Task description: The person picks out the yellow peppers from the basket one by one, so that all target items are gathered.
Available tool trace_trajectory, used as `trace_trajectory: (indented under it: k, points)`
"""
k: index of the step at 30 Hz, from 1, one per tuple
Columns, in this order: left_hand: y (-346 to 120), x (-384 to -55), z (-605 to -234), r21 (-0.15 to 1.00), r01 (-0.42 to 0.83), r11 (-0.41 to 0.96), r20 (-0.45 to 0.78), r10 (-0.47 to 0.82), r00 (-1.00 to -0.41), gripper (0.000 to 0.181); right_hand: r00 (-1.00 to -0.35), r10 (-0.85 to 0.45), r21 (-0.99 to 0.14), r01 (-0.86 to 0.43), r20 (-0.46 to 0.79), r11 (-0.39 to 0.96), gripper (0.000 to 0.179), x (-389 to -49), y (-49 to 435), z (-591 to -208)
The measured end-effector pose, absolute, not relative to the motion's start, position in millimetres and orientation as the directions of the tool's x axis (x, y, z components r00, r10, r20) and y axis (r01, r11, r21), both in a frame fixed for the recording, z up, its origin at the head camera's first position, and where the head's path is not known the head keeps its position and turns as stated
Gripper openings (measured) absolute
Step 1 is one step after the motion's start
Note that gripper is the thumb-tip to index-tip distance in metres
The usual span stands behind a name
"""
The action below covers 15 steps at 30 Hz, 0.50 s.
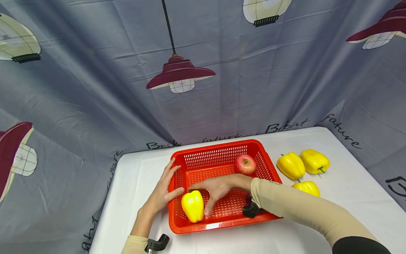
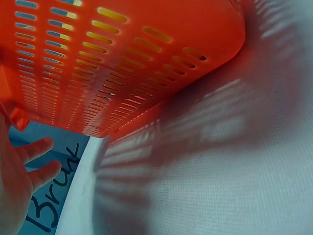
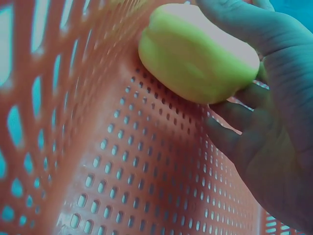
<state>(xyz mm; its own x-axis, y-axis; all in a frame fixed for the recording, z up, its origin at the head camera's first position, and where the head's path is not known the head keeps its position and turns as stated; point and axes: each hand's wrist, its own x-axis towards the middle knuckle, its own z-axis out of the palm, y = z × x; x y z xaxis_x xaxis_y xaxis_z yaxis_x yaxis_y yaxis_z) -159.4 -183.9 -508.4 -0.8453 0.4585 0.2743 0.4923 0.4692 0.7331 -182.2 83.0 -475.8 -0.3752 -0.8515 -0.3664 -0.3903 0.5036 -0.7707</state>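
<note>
A yellow bell pepper (image 1: 192,206) is in the front left corner of a red plastic basket (image 1: 219,225). My right hand (image 1: 219,188) reaches into the basket and holds this pepper, its fingers at the far side and its thumb at the right. The right wrist view shows the pepper (image 3: 195,54) between thumb and fingers, close to the perforated wall. At the basket's left rim, my left hand (image 1: 161,192) rests with spread fingers, thumb over the edge. Those fingers (image 2: 41,174) look straight in the left wrist view. A red apple (image 1: 245,164) lies in the back right corner.
Right of the basket, three more yellow peppers sit on the white table (image 1: 136,183): one at the left (image 1: 290,165), one at the back (image 1: 315,161), one partly behind my right sleeve (image 1: 307,188). A grey curtain (image 1: 222,106) with printed lamps hangs behind the table.
</note>
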Motion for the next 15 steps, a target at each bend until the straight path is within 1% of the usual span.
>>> trace_trajectory:
  k: [4,8,15]
  points:
    - [-183.5,-159.8,-507.8,0.737,0.487,0.468,0.265,0.462,-0.846,0.073,-0.356,-0.861,-0.790,-0.373,-0.364,0.488,0.101,-183.7,78.2,-478.6]
    - [-184.1,-160.0,-507.5,0.741,0.483,0.467,0.263,0.460,-0.848,0.073,-0.334,-0.874,-0.800,-0.378,-0.352,0.467,0.096,-185.0,72.0,-481.2]
    - [-185.1,-159.8,-506.4,0.751,0.471,0.464,0.255,0.453,-0.854,0.073,-0.301,-0.904,-0.800,-0.434,-0.305,0.415,0.072,-187.7,65.5,-480.2]
